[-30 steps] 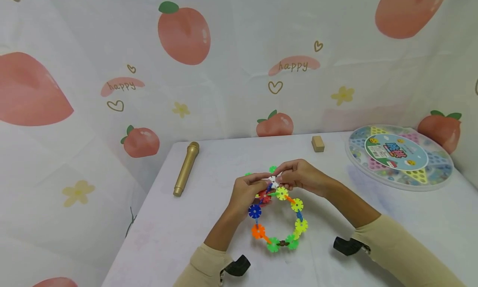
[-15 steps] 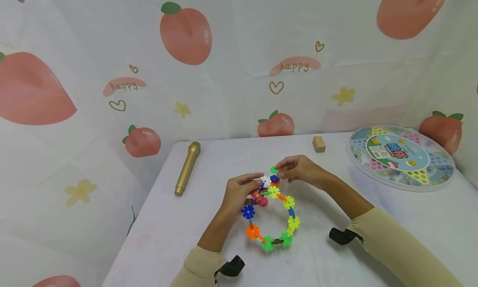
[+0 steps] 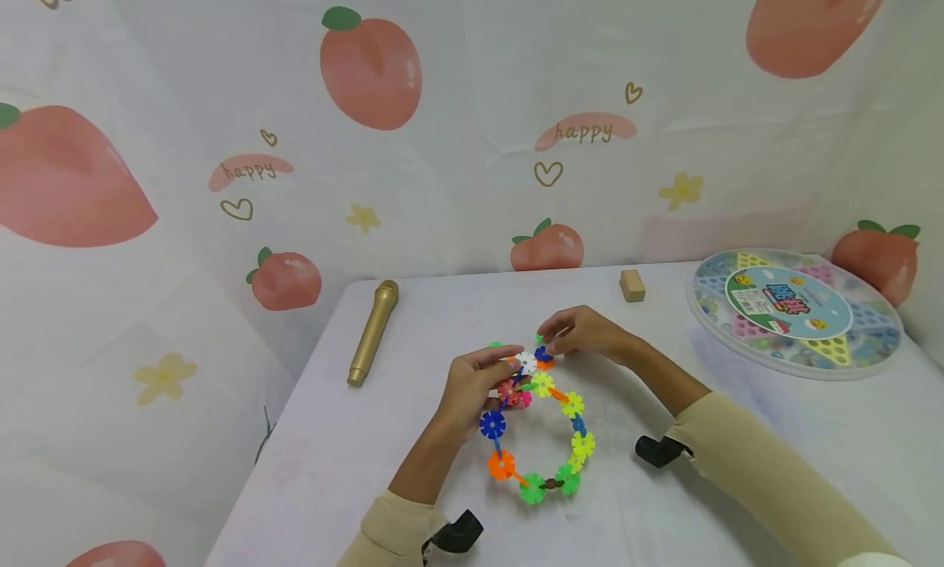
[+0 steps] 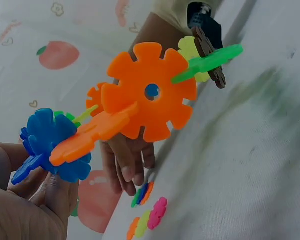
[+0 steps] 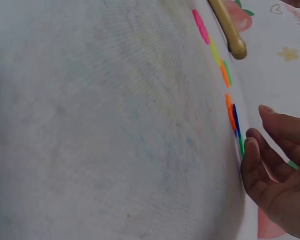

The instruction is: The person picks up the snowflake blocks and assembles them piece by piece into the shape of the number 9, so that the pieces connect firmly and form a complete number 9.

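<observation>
My left hand [image 3: 468,391] holds a ring of interlocking snowflake discs [image 3: 583,444] above the table. The ring mixes yellow, green, orange, blue and red discs; a white snowflake disc [image 3: 526,362] sits at the left fingertips. Large in the left wrist view stands the ring's orange disc [image 4: 135,112], with a blue disc [image 4: 42,135] nearer the left fingers. Beyond the ring, my right hand [image 3: 593,333] hovers by loose flat discs: blue [image 3: 543,354], orange [image 3: 546,365] and green [image 3: 540,337]. Its fingers are loosely bent and spaced apart, with no disc visibly gripped.
More loose discs, pink [image 4: 159,212] among them, lie on the white table behind the ring. A gold microphone-shaped stick [image 3: 374,333] is at the back left. A small wooden block [image 3: 632,286] and a round board-game case [image 3: 792,362] stand at the back right, before a peach-print curtain.
Both hands were together at the white disc. The right hand has since come off it and moved to the loose discs; the left hand and ring have shifted slightly left.
</observation>
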`<state>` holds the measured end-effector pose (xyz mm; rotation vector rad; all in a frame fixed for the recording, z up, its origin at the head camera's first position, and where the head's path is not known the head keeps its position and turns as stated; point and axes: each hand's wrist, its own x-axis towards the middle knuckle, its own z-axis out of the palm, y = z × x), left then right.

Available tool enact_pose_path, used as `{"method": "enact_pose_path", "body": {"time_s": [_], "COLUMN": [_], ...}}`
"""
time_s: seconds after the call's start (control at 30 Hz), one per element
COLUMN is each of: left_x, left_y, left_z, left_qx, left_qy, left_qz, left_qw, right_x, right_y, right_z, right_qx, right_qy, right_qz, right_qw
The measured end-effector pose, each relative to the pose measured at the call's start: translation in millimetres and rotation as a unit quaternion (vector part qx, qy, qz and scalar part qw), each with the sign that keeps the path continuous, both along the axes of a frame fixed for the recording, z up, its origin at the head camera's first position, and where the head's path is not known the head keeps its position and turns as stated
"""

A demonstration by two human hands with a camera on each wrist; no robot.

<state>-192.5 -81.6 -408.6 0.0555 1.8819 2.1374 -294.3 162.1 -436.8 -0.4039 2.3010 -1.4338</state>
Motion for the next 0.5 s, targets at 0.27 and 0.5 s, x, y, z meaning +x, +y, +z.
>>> {"method": "enact_pose_path", "body": {"time_s": [0.27,0.5], "left_x": [1.7,0.9], "left_y": [0.7,1.4], "left_z": [-0.1,-0.6], "left_qx": [0.013,0.017], "left_qy": [-0.003,-0.001], "left_qz": [-0.013,-0.02], "left_qw": [0.9998,0.9997], "right_x": [-3.1,-3.3], "right_y": [-7.5,-12.2], "right_z": [-4.9,-5.3], "right_qx": [0.035,0.063], "right_qy": [0.015,0.039], "right_qz": [0.007,0.017], "right_qw": [0.9993,0.9971]}}
